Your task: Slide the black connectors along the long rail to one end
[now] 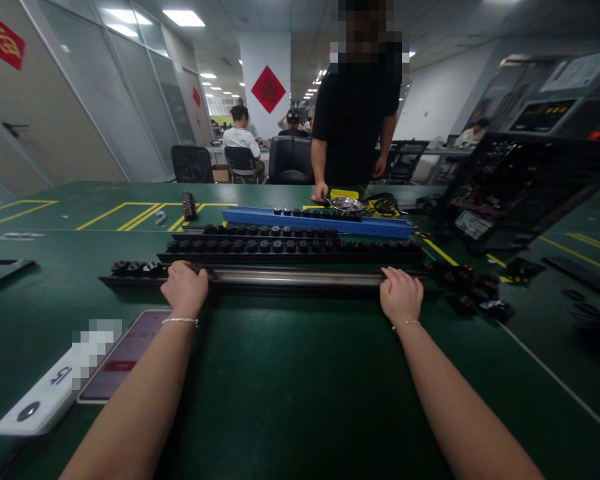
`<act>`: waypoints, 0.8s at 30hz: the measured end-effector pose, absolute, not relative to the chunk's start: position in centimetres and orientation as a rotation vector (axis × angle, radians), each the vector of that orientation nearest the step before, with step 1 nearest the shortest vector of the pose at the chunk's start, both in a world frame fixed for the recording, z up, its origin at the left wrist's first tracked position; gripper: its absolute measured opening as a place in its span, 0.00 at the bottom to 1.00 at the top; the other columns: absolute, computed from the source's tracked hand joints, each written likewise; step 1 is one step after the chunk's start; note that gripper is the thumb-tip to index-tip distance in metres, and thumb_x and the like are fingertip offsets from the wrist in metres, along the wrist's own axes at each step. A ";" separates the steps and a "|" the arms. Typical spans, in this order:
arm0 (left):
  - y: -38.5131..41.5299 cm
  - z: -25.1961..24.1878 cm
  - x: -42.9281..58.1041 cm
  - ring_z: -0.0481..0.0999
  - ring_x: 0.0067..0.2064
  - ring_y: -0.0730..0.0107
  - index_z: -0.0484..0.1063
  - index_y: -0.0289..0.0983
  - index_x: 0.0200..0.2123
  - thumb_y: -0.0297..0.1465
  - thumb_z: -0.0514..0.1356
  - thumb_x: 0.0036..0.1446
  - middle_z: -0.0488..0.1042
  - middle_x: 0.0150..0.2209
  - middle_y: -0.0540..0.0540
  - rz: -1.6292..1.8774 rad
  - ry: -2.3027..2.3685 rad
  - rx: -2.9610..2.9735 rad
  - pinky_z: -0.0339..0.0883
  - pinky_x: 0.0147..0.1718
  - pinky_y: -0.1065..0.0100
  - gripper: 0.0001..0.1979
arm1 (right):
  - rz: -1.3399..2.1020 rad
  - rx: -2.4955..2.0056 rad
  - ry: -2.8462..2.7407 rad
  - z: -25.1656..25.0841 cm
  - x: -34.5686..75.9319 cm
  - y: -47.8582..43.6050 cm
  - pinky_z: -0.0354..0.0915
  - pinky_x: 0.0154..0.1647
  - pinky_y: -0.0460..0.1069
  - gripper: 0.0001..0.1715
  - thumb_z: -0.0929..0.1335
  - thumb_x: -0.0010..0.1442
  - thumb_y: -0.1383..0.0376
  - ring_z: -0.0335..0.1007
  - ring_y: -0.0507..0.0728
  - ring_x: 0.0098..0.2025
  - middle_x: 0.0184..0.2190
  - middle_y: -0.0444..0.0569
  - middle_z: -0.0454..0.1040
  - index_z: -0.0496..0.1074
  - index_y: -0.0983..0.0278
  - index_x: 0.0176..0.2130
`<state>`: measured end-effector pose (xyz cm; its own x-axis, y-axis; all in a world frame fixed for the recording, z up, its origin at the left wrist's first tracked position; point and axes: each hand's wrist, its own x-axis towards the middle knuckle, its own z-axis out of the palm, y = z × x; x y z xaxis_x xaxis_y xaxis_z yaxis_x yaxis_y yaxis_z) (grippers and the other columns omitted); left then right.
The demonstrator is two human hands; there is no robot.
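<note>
Down in the lower left of the frame, a white device (40,400) and a phone (125,357) are lying on the green table (300,387), just beside the person's left forearm. Moving right, the left hand (184,288) is curling down over the long rail (295,277), fingers folded over its top and clamping it, a thin bracelet at the wrist.

The rail is stretching sideways across the middle of the frame, right in front of the person. It has a black body, a bright silvery strip gleaming along its bare middle stretch, and a short row of black caps (135,268) sitting on its left end, beyond the left hand.

Behind it, toward the upper middle, two more black rails (290,248) are lying parallel, packed with caps, with a blue rail (320,223) past those. A standing person in black (355,107) is resting a hand (321,193) on the far edge, near a small metal bowl (346,203).

Further right, the right hand (401,295) is gripping the long rail the same way, knuckles up, fingers wrapped over it. Right of it, a loose heap of black parts (473,287) is lying just beside the rail's tip.
</note>
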<state>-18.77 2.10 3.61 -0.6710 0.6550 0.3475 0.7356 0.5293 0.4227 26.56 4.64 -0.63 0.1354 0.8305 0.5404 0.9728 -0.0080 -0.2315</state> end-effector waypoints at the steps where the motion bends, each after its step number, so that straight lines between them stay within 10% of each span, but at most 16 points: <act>1: 2.1 3.6 -18.7 0.70 0.50 0.46 0.64 0.33 0.48 0.37 0.56 0.52 0.69 0.48 0.34 -0.832 -2.621 -1.197 0.64 0.47 0.49 0.21 | -0.334 -1.871 -1.730 -0.6 26.6 4.6 0.46 0.61 0.61 0.27 0.52 0.62 0.63 0.60 0.60 0.57 0.52 0.52 0.71 0.71 0.64 0.51; 24: 1.9 3.3 -17.0 0.70 0.52 0.51 0.64 0.35 0.47 0.38 0.58 0.53 0.70 0.47 0.37 -0.883 -2.595 -1.228 0.62 0.48 0.53 0.20 | -0.331 -1.875 -1.724 -0.8 26.6 4.8 0.46 0.61 0.62 0.26 0.54 0.61 0.63 0.60 0.60 0.56 0.52 0.52 0.70 0.71 0.64 0.51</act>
